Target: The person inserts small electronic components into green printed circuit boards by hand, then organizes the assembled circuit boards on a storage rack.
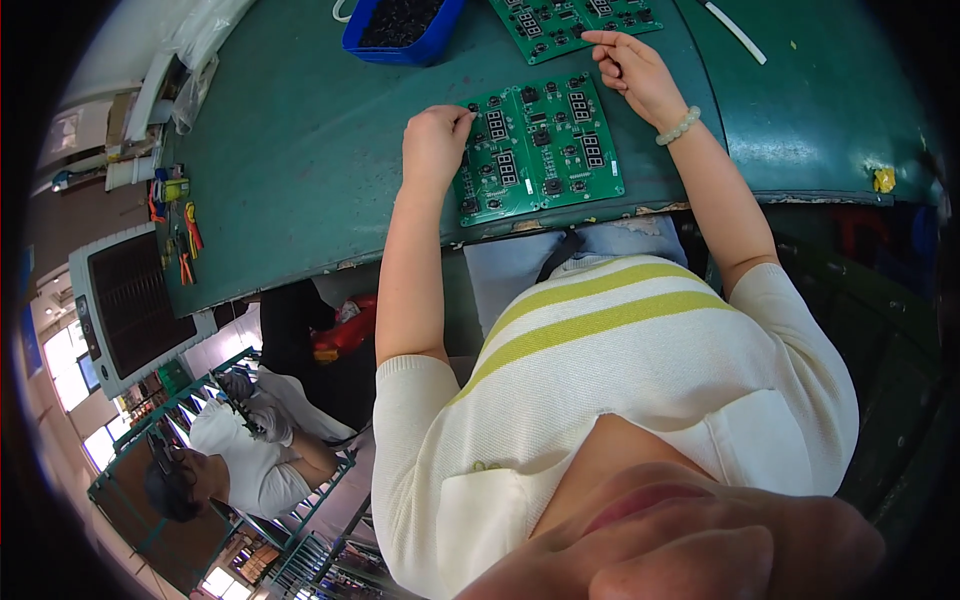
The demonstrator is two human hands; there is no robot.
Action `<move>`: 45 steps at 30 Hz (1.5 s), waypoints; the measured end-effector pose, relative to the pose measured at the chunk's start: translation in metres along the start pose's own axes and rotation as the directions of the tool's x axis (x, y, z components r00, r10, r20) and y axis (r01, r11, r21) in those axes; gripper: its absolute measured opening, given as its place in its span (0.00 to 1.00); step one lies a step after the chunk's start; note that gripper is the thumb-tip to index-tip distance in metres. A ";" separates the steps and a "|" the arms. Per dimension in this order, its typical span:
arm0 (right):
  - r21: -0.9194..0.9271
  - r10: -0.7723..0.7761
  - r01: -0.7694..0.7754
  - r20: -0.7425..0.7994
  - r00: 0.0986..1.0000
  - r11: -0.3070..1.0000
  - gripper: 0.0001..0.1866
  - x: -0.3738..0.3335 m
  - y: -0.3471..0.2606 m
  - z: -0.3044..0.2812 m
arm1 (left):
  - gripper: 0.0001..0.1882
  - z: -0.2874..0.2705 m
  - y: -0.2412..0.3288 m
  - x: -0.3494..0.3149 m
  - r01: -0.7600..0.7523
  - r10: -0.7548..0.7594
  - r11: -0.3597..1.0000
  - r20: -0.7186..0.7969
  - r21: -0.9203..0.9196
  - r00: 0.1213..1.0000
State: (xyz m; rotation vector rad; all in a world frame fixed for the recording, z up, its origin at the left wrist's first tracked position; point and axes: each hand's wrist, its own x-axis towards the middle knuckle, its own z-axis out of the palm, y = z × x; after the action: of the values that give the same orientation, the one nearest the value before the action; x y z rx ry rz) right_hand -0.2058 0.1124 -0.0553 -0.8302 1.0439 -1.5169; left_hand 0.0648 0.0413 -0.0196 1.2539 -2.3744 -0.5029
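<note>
A green circuit board (517, 165) with black display modules and several small black parts lies near the table's front edge. My left hand (436, 142) is at its upper left corner, thumb and fingertips pinched beside a small black part; what they grip, if anything, is hidden. Farther back lies a second green circuit board (550, 18) of the same kind, cut off by the picture's top. My right hand (640, 78) reaches over its near right edge. Its index finger points left, the tip at a black part on that board, while the other fingers curl loosely with nothing visible in them.
A blue bin (425, 50) of small black parts stands at the back left. A white strip (737, 34) lies at right. Pliers and cutters (188, 240) hang at the table's left edge, near a grey-framed machine (130, 300). Another person (250, 440) sits at lower left.
</note>
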 end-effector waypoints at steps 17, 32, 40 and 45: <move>0.258 0.200 -0.197 0.013 0.980 0.946 0.12 -0.002 -0.014 0.000 | 0.10 -0.016 -0.015 -0.020 0.313 -0.356 -0.315 0.417 -0.896 0.836; -0.531 -0.033 0.047 0.036 0.999 0.846 0.09 -0.003 -0.002 0.029 | 0.12 -0.011 0.017 0.004 0.445 -0.412 0.025 0.396 -0.895 0.821; -0.959 -0.242 0.152 0.092 0.966 0.241 0.08 -0.009 -0.010 0.057 | 0.11 0.007 0.040 0.031 0.210 -0.206 0.974 0.048 -0.084 0.977; -0.988 -0.009 0.051 0.050 0.999 0.144 0.09 -0.003 -0.021 0.071 | 0.12 0.016 0.034 0.038 0.171 -0.163 0.985 0.154 -0.038 0.975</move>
State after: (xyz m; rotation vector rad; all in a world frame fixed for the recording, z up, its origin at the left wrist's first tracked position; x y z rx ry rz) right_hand -0.1489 0.1032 -0.0088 -1.7903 2.0798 -0.5678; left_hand 0.0136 0.0293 -0.0098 1.4469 -2.3711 -0.7296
